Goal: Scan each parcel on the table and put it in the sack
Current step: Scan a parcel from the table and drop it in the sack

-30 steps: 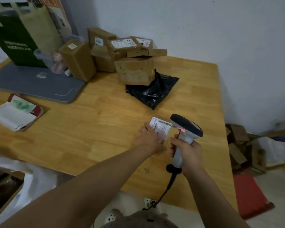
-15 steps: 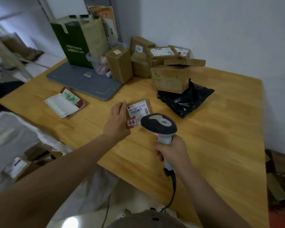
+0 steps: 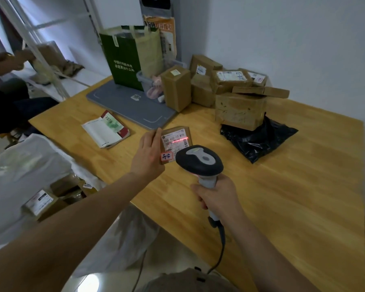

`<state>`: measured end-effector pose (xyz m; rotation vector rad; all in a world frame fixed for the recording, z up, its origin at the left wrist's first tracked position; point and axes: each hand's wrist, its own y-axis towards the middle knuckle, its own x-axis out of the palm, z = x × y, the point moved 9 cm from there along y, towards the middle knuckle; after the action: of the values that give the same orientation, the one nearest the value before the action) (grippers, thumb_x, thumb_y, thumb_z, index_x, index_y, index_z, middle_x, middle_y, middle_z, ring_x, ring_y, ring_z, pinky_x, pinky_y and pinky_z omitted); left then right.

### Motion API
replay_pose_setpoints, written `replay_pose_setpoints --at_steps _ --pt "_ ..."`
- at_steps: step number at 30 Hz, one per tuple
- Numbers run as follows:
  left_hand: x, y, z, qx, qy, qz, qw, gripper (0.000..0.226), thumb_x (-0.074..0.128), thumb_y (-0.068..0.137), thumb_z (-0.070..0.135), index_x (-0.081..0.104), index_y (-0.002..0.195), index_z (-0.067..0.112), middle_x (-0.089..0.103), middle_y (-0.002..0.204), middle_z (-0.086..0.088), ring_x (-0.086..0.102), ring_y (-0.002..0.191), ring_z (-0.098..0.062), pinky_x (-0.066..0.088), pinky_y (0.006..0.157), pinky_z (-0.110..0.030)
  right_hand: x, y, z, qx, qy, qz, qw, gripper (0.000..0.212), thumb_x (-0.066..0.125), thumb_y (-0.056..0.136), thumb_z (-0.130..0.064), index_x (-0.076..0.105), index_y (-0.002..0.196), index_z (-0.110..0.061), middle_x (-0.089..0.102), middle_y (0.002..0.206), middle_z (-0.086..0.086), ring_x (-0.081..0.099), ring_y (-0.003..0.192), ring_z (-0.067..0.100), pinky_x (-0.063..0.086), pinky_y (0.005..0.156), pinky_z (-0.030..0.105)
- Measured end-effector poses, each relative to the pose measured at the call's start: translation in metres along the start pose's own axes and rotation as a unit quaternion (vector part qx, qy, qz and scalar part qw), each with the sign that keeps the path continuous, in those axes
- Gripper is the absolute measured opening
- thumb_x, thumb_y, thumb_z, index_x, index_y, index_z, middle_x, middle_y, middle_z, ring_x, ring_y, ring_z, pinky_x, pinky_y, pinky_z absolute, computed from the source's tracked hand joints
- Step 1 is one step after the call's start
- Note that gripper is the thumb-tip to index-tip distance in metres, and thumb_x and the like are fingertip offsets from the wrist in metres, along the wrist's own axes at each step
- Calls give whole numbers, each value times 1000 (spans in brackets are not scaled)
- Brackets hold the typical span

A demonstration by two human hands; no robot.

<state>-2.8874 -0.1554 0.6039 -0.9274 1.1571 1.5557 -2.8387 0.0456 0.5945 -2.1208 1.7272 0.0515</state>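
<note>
The parcel (image 3: 175,142), a small brown box with a white label, is held upright in the left hand (image 3: 148,159), above the table (image 3: 282,186), label facing the person. The fingers lie against its left side and the palm wraps its lower left corner; the thumb cannot be seen. A red scan line crosses the barcode on the label's right part. Just right of the parcel, and below it, is the scanner (image 3: 199,160), its dark head aimed at the label. The right hand (image 3: 217,197) is clenched round the scanner's grey handle, and a cable (image 3: 221,245) runs down from the handle past the table edge. The two hands are near each other but apart.

Left of the left arm, below the table edge, the white sack (image 3: 30,165) stands open with boxes (image 3: 40,202) inside. Beyond the hands a pile of brown parcels (image 3: 238,110) sits at the far side of the table, one of them on a black bag (image 3: 259,140). Beyond the left hand lie a booklet (image 3: 105,129) and a grey mat (image 3: 131,106), with a green bag (image 3: 124,57) standing on the mat's far end.
</note>
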Motion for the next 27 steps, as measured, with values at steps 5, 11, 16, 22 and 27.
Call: replay_pose_setpoints --at_steps 5,11,16,22,27 --pt "1 5 -6 -3 0 -1 1000 97 78 76 21 19 152 6 26 148 -11 24 139 -26 37 109 -36 4 2 -2 3 3 -3 1000 17 69 80 -7 56 70 -11 57 54 3 49 38 8 42 43 21" --pt "1 6 -7 -6 1 -4 1000 99 77 77 23 15 152 9 23 150 -9 21 140 -24 37 110 -35 6 2 -4 7 12 -6 1000 16 69 81 -8 56 74 -12 58 58 4 48 37 6 43 42 20" --pt "0 4 -15 -43 -32 -6 999 100 80 73 25 18 152 12 24 150 -7 22 140 -24 38 111 -38 11 -1 -10 16 52 -26 998 16 70 81 -7 55 82 -12 59 58 5 49 39 10 44 43 22" --pt "-24 -22 -87 -271 -188 51 943 106 86 64 34 25 147 11 31 142 -8 35 131 -22 37 107 -37 35 8 -16 26 91 -55 994 12 70 80 -3 58 79 0 55 53 7 46 38 14 41 40 24" --pt "-40 -86 -181 -440 -327 172 818 81 79 63 45 50 131 11 55 126 -6 53 119 -22 48 97 -41 76 15 -24 10 92 -92 991 10 69 80 0 61 82 7 54 52 11 46 39 17 42 42 27"
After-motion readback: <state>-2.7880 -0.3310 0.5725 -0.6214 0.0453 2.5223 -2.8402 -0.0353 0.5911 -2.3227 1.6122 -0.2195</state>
